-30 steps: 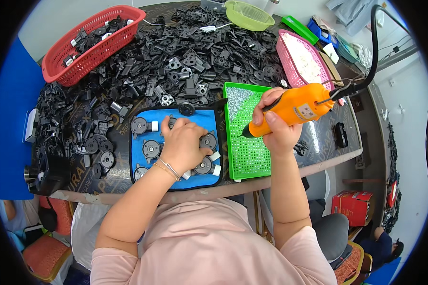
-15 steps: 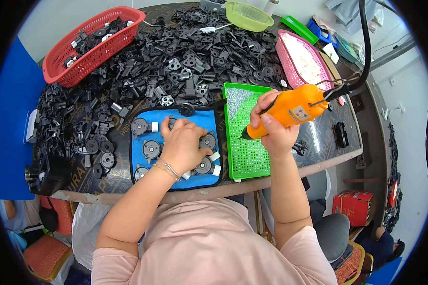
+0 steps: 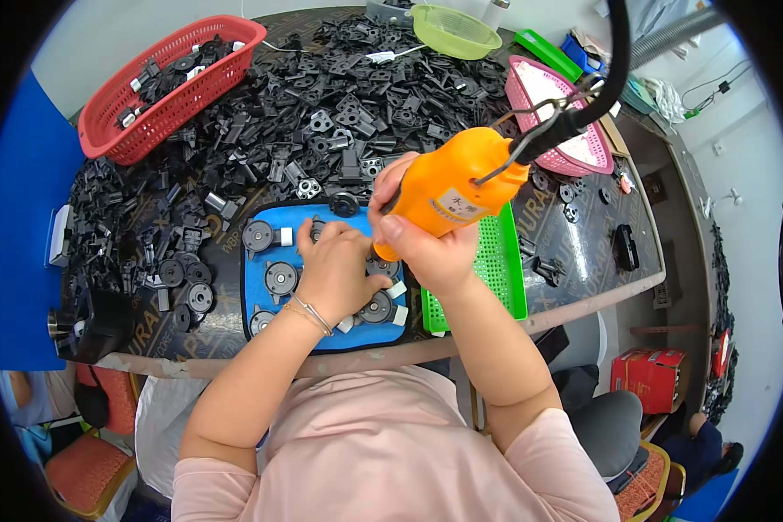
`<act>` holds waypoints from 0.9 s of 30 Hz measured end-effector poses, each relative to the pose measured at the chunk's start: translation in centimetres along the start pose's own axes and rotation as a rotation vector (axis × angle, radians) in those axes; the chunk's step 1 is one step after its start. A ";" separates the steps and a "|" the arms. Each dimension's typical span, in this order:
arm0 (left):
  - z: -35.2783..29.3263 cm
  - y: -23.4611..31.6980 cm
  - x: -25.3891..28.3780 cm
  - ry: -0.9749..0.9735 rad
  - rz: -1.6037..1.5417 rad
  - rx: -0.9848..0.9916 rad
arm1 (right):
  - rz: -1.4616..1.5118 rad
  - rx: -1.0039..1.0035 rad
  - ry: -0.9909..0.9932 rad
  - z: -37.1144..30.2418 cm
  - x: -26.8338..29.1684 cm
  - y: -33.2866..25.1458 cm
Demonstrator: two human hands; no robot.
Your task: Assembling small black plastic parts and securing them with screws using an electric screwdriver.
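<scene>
My right hand (image 3: 426,239) is wrapped round an orange electric screwdriver (image 3: 451,184) hanging from a black cable. Its lower end meets a black round plastic part (image 3: 384,267) on a blue mat (image 3: 325,336); my hand hides the tip. On the same mat my left hand (image 3: 339,265) bends over the parts, thumb and fingers on either side of that round part. Its outer fingers reach another black part (image 3: 318,229), partly covered. More round parts with white blocks lie on the mat, such as one at the left (image 3: 280,278) and one near the thumb (image 3: 377,307).
Beside the mat stands a green perforated tray (image 3: 511,287), partly behind my right arm. A large heap of black plastic parts (image 3: 322,104) covers the table's back. A red basket (image 3: 161,87) is at far left, a pink basket (image 3: 574,157) at far right.
My right hand has brought the screwdriver left from above the green tray to the round part at my left hand. The tray has shifted slightly to the right. My left hand has barely moved.
</scene>
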State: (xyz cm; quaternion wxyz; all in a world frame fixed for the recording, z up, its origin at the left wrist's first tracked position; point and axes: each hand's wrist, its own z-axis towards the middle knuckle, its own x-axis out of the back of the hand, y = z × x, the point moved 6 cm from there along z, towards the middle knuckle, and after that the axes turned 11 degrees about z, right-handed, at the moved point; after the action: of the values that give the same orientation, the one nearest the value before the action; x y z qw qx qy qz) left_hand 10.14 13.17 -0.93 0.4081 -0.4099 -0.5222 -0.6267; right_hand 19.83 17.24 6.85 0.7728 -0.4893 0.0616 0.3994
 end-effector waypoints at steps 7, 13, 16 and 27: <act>0.1 -0.5 -0.4 0.016 -0.012 0.017 | 0.005 -0.097 -0.032 -0.1 -0.3 1.0; -0.1 -0.1 0.3 -0.018 -0.029 -0.008 | -0.013 -0.011 -0.010 -0.1 0.4 0.3; 0.0 -0.1 0.4 -0.031 -0.026 -0.013 | -0.010 -0.009 -0.003 0.1 0.6 -0.3; -1.1 0.7 2.2 0.180 -0.127 -0.113 | 0.110 0.046 -0.045 0.5 0.6 -3.5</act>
State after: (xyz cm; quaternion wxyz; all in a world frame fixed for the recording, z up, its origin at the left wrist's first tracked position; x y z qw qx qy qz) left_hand 10.01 11.83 1.19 0.3891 -0.3406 -0.4724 -0.7138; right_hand 22.46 17.23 9.28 0.7618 -0.4583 0.0802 0.4509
